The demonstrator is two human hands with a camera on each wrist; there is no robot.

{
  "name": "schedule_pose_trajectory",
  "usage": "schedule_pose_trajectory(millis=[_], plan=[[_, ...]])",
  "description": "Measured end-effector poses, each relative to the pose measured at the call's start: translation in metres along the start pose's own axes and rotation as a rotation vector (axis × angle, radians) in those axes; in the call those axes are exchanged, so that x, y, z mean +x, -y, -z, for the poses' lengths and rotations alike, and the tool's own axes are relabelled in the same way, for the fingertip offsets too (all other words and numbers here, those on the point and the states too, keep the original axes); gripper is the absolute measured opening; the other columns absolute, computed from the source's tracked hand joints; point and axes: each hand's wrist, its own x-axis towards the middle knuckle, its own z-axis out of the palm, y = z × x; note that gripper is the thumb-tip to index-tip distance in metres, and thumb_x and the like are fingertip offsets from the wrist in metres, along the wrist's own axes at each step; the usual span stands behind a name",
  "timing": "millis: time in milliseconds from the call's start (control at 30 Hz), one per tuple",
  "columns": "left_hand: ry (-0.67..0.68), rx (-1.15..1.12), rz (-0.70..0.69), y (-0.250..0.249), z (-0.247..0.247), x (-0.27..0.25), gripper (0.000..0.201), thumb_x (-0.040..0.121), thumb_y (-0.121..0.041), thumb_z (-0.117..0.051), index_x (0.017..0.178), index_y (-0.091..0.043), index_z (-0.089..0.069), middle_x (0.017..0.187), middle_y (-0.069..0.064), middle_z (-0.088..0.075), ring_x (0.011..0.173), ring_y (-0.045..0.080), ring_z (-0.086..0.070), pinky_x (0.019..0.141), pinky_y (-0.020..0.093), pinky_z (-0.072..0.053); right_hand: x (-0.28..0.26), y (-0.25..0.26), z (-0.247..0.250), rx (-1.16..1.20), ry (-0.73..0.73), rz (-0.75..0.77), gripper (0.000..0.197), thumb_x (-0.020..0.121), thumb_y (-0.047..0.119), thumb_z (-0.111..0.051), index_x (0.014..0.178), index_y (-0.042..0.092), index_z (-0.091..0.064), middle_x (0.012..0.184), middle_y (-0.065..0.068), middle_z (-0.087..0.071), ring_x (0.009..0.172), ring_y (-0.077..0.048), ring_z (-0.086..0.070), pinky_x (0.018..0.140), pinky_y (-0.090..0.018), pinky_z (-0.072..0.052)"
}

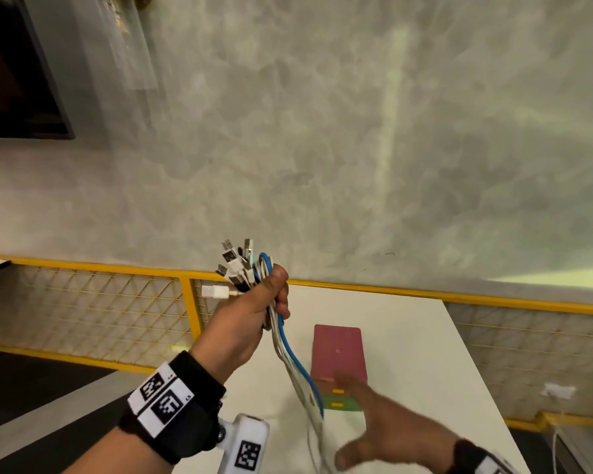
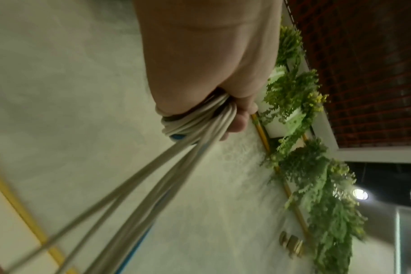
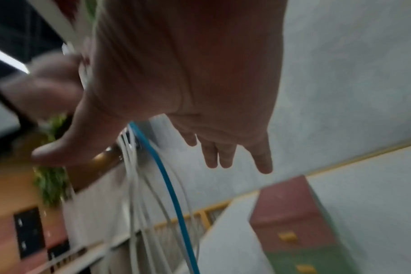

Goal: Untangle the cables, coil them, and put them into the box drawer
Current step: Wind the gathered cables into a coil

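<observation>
Fingers of left hand (image 1: 250,316) clench cables (image 1: 281,340); right hand (image 1: 387,425) spread above white table (image 1: 425,336), grey wall (image 1: 322,131) behind.

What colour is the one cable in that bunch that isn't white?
Blue cable, hanging with the white ones from the left hand; clearest in the head view.

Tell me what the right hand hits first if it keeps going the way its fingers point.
Probably the box. The open right hand points its fingers up and away toward the box's drawer front; the hanging cables lie left of that line. Depth is unclear, so it may pass above.
</observation>
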Motion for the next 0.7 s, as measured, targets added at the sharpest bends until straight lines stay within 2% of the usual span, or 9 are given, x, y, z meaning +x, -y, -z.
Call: schedule_pose_trajectory(millis=[100,167,233,333,400,500,567,633,700], plan=[[0.014,0.130,-0.039,0.010,-0.006,-0.005,0.025,0.088,-0.034,-0.064,0.074,-0.014,-0.062,0.063,-0.001,-0.055,0.055,0.013,-0.052,0.059,0.025,-0.043,0.024,0.036,0.002,0.105,-0.169,0.094,0.114,0.049,0.060,-0.087,0.144,0.044,-0.027,0.147,0.026,-0.035,0.136,0.007,-0.033,0.108,-0.017,-0.034],[0.047,0.163,-0.066,0.016,-0.013,-0.010,0.025,0.088,-0.031,-0.060,0.077,-0.009,-0.060,0.064,0.003,-0.053,0.057,0.016,-0.052,0.056,0.022,-0.046,0.031,0.048,-0.004,0.190,-0.253,0.192,0.107,0.049,0.057,-0.088,0.140,0.044,-0.034,0.143,0.027,-0.043,0.134,0.009,-0.036,0.111,-0.024,-0.033],[0.071,0.176,-0.022,0.023,-0.019,-0.014,0.031,0.084,-0.040,-0.061,0.077,-0.010,-0.060,0.062,0.001,-0.054,0.057,0.014,-0.054,0.060,0.028,-0.044,0.038,0.057,-0.016,0.223,-0.262,0.255,0.095,0.056,0.042,-0.090,0.136,0.041,-0.038,0.137,0.022,-0.053,0.131,0.005,-0.043,0.110,-0.030,-0.036],[0.014,0.043,0.121,0.025,-0.027,-0.016,0.031,0.076,-0.046,-0.066,0.072,-0.015,-0.062,0.061,-0.001,-0.054,0.053,0.011,-0.053,0.057,0.027,-0.043,0.050,0.063,-0.029,0.471,-0.290,0.215,0.073,0.067,0.012,-0.083,0.125,0.029,-0.041,0.108,-0.005,-0.073,0.103,-0.012,-0.068,0.090,-0.038,-0.054],[0.005,-0.161,0.151,0.020,-0.030,-0.016,0.024,0.077,-0.037,-0.066,0.072,-0.014,-0.063,0.061,-0.001,-0.052,0.050,0.010,-0.051,0.053,0.024,-0.047,0.053,0.063,-0.031,0.587,-0.280,0.183,0.057,0.074,0.002,-0.077,0.117,0.016,-0.043,0.092,-0.016,-0.072,0.082,-0.019,-0.070,0.076,-0.037,-0.058],[0.083,-0.396,0.168,0.005,-0.025,-0.017,0.019,0.083,-0.031,-0.063,0.074,-0.014,-0.065,0.061,-0.002,-0.050,0.049,0.008,-0.050,0.050,0.021,-0.048,0.051,0.059,-0.043,0.413,-0.139,0.111,0.018,0.083,0.009,-0.068,0.095,0.013,-0.055,0.064,-0.009,-0.061,0.053,-0.018,-0.062,0.063,-0.034,-0.054],[0.220,-0.448,0.200,-0.004,-0.019,-0.022,0.021,0.080,-0.034,-0.073,0.079,-0.013,-0.067,0.061,-0.002,-0.054,0.049,0.009,-0.053,0.050,0.022,-0.048,0.051,0.049,-0.048,0.278,-0.070,0.006,0.005,0.082,0.020,-0.066,0.081,0.020,-0.061,0.055,-0.001,-0.055,0.044,-0.014,-0.055,0.067,-0.043,-0.055],[0.390,-0.358,0.273,-0.004,-0.011,-0.035,0.034,0.063,-0.032,-0.090,0.081,-0.010,-0.072,0.060,0.003,-0.060,0.048,0.012,-0.058,0.049,0.024,-0.051,0.057,0.031,-0.041,0.165,-0.089,-0.050,0.008,0.082,0.027,-0.068,0.083,0.019,-0.064,0.064,-0.003,-0.058,0.046,-0.017,-0.053,0.068,-0.049,-0.058],[0.531,-0.202,0.345,0.003,-0.002,-0.051,0.037,0.059,-0.031,-0.092,0.080,-0.007,-0.073,0.059,0.006,-0.064,0.048,0.015,-0.060,0.050,0.025,-0.052,0.062,0.024,-0.020,-0.045,-0.111,-0.036,0.015,0.082,0.032,-0.071,0.089,0.019,-0.068,0.078,0.001,-0.066,0.055,-0.017,-0.059,0.066,-0.043,-0.059]])
